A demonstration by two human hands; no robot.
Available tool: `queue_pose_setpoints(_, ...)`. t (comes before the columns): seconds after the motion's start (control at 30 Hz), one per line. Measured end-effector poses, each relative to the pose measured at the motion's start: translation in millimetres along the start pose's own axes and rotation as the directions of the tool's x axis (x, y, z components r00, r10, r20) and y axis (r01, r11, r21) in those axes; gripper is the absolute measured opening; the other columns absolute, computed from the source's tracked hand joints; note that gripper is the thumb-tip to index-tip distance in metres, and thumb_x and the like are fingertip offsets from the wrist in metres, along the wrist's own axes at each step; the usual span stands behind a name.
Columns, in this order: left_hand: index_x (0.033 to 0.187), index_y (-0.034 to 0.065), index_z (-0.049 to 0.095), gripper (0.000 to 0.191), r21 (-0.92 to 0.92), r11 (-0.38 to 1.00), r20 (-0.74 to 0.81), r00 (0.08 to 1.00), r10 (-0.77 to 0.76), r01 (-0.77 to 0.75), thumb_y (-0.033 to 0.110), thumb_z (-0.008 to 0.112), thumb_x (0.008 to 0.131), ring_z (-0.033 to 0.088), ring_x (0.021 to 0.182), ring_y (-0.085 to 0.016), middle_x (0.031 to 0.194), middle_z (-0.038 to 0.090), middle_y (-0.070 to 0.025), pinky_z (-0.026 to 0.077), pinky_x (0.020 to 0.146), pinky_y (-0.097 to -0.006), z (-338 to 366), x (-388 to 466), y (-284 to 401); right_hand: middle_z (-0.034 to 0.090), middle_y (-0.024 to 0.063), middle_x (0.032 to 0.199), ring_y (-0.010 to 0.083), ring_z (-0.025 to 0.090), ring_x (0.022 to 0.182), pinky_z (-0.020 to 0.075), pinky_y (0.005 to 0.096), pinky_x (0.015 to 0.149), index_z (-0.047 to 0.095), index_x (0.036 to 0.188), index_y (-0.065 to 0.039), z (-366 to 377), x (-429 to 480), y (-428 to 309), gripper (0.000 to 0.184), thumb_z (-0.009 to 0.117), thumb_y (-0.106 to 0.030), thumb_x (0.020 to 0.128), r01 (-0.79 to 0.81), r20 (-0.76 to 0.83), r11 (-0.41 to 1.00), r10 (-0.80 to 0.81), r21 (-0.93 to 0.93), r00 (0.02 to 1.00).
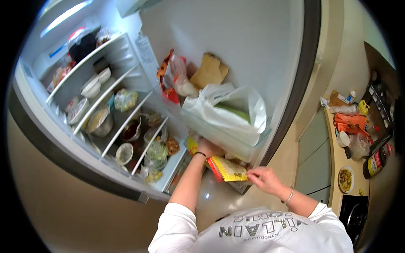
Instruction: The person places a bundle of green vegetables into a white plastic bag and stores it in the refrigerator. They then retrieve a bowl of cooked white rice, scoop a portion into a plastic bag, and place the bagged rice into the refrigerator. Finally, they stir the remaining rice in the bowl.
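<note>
At the open refrigerator door (227, 28), my right hand (265, 180) pinches the corner of a yellow and red plastic packet (229, 169) that bears printing. The packet lies tilted at the lower door bin. My left hand (208, 148), with a dark beaded bracelet at its wrist, reaches into that bin beneath the upper one. Its fingers are mostly hidden, so I cannot tell what they hold. Another yellow package (191, 144) shows just left of it. Above, the clear upper door bin (218, 134) carries a white plastic bag (227, 110) with something green inside.
Lit refrigerator shelves (121, 139) on the left hold several bowls and bagged foods, among them a steel bowl (101, 121). A brown paper bag (208, 71) stands in the door. To the right, a counter (333, 151) carries a plate of food (346, 179) and a dark bottle (375, 163).
</note>
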State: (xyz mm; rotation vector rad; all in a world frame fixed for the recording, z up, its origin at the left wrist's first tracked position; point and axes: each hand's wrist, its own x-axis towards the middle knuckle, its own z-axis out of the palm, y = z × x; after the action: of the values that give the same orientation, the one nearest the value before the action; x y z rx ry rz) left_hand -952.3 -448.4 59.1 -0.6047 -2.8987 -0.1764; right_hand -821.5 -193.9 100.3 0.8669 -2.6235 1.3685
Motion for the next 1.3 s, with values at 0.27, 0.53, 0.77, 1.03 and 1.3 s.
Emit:
queue_pose_setpoints(0.27, 0.111, 0.0026, 0.051, 0.029, -0.868, 0.444, -0.064, 0.835, -0.546, 0.224, 0.005, 0.052, 0.083, 0.061, 0.083, -0.02, 0.1, 0.061, -0.0104, 0.049, 0.069, -0.031, -3, -47, -45, 0.062, 0.0126, 0.076, 0.0246, 0.059, 0.062, 0.0478, 0.0327, 0.055, 0.062, 0.093, 0.001, -59, 23, -86, 0.019, 0.065, -0.006, 0.075, 0.465, -0.214, 0.862, -0.502, -0.201, 0.838)
queue_pose_setpoints(0.53, 0.111, 0.0065, 0.048, 0.022, -0.894, 0.212, -0.402, 0.499, -0.768, -0.394, 0.006, 0.053, 0.089, 0.057, 0.077, -0.011, 0.097, 0.058, -0.0035, 0.05, 0.062, -0.0232, -138, -133, -6, 0.054, 0.0092, 0.059, 0.0214, 0.058, 0.051, 0.0436, 0.0311, 0.04, 0.059, 0.078, -0.002, -101, 89, -158, 0.012, 0.063, -0.008, 0.068, 0.326, 0.015, 0.62, -0.451, -0.713, 0.892)
queue_pose_setpoints(0.77, 0.114, 0.0057, 0.047, 0.025, -0.712, 0.434, -0.692, 0.451, -0.563, -0.552, 0.008, 0.054, 0.09, 0.055, 0.086, -0.011, 0.103, 0.06, -0.007, 0.044, 0.07, -0.0236, -229, -106, -10, 0.046, 0.0086, 0.047, 0.0273, 0.048, 0.039, 0.0372, 0.0346, 0.036, 0.046, 0.062, -0.004, -92, 111, -165, 0.022, 0.063, -0.006, 0.075, 0.247, -0.286, 0.734, -0.518, -0.633, 0.806)
queue_pose_setpoints(1.03, 0.105, 0.0015, 0.053, 0.021, -0.661, 0.656, -0.658, 0.7, -0.276, -0.364, 0.0, 0.056, 0.084, 0.053, 0.084, -0.007, 0.094, 0.056, -0.0008, 0.044, 0.076, -0.0221, -242, -19, -39, 0.056, 0.0091, 0.071, 0.0244, 0.057, 0.059, 0.0428, 0.0328, 0.046, 0.057, 0.084, -0.001, -95, 120, -162, 0.02, 0.067, -0.006, 0.068, 0.226, -0.339, 0.624, -0.652, -0.748, 0.678)
queue_pose_setpoints(1.3, 0.103, 0.0019, 0.053, 0.019, -0.665, 0.607, -0.733, 0.538, -0.416, -0.436, 0.004, 0.058, 0.085, 0.054, 0.078, -0.006, 0.09, 0.057, -0.0002, 0.046, 0.07, -0.021, -239, 13, -26, 0.063, 0.0163, 0.081, 0.0309, 0.062, 0.08, 0.048, 0.0389, 0.064, 0.054, 0.099, 0.007, -55, 214, -166, 0.036, 0.062, -0.009, 0.067, 0.331, 0.234, 0.663, -0.234, -0.672, 0.944)
